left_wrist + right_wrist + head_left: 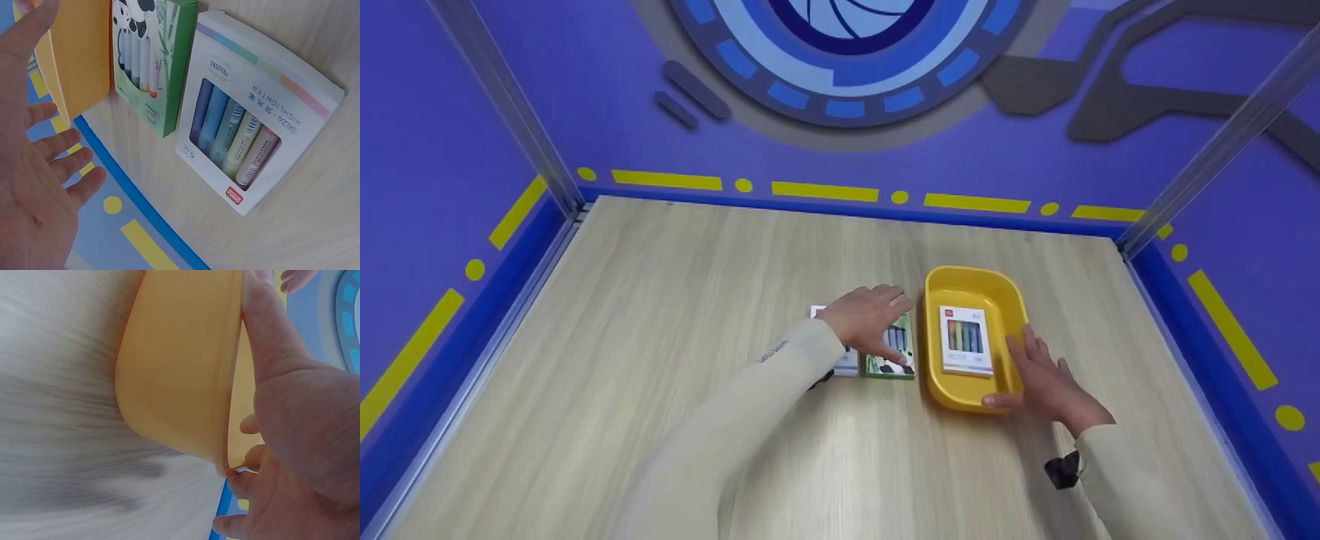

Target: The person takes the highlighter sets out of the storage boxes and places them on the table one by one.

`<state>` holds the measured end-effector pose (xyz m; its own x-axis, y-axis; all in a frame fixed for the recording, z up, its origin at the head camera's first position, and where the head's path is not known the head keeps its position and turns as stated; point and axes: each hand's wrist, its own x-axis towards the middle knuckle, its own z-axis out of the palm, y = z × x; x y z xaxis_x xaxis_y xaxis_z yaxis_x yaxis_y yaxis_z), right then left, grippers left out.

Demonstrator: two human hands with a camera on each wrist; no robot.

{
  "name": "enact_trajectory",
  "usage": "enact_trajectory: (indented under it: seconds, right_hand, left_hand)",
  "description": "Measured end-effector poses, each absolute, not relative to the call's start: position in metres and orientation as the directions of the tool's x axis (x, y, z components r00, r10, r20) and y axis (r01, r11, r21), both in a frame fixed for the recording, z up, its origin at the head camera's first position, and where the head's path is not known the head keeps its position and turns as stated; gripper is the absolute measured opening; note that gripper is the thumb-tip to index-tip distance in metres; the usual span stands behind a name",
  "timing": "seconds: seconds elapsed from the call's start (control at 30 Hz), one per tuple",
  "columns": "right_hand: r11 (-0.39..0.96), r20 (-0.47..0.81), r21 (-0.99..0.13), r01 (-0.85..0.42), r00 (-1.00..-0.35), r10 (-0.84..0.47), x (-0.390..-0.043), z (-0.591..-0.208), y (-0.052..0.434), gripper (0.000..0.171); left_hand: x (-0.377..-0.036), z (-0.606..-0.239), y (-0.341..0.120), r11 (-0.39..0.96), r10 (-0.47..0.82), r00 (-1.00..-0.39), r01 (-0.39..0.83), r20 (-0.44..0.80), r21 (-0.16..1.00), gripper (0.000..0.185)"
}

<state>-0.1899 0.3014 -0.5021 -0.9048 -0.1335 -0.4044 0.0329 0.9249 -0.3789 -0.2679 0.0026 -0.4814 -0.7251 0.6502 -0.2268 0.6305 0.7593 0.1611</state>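
Above two boxes on the table, my left hand (870, 319) spreads its fingers and holds nothing. One is a green box with pandas (171, 84); beside it lies a white box of highlighters (263, 90), pastel pens showing through its window. Both are partly covered by that hand in the head view. Just right of them stands a yellow plastic bin (976, 403). Another white pen box (966, 360) lies flat inside it. My right hand (1046, 382) rests on the bin's right side and near corner, its thumb and fingertips touching the rim (229, 399).
A light wood-grain tabletop (675, 300) carries everything. Blue-purple panels with yellow dashes (825, 191) wall it in at the back, left and right. Metal posts (1222, 150) stand at the back corners.
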Motion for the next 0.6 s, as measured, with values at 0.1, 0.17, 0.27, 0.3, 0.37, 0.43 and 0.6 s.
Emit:
enact_trajectory:
  seconds: [0.1,0.17,0.27,0.3,0.37,0.43,0.6]
  right_hand:
    - [0.925,-0.413,-0.378,0.042,-0.902,-0.127,-0.190,-0.503,0.301,0.133]
    - [0.926,-0.416,-0.375,0.047,-0.901,-0.123,-0.191,-0.503,0.301,0.133]
    - [0.928,-0.419,-0.369,0.051,-0.900,-0.117,-0.191,-0.503,0.301,0.131]
    - [0.929,-0.421,-0.367,0.054,-0.900,-0.114,-0.191,-0.503,0.301,0.131]
    - [0.931,-0.422,-0.360,0.055,-0.900,-0.110,-0.191,-0.503,0.301,0.130]
    - [0.930,-0.423,-0.362,0.055,-0.899,-0.112,-0.191,-0.503,0.301,0.130]
    - [0.930,-0.421,-0.365,0.054,-0.900,-0.113,-0.191,-0.502,0.301,0.129]
  left_hand:
    - [-0.268,-0.482,0.005,0.752,0.659,-0.720,0.636,-0.219,0.170,0.102]
    - [-0.268,-0.481,0.006,0.750,0.662,-0.717,0.637,-0.218,0.180,0.102]
    - [-0.268,-0.480,0.008,0.745,0.667,-0.713,0.637,-0.216,0.197,0.100]
    - [-0.268,-0.479,0.009,0.743,0.669,-0.711,0.638,-0.216,0.200,0.100]
    - [-0.268,-0.478,0.010,0.739,0.674,-0.706,0.644,-0.215,0.199,0.099]
    - [-0.268,-0.477,0.013,0.735,0.678,-0.702,0.652,-0.216,0.188,0.099]
    - [-0.268,-0.476,0.019,0.729,0.684,-0.697,0.665,-0.215,0.162,0.100]
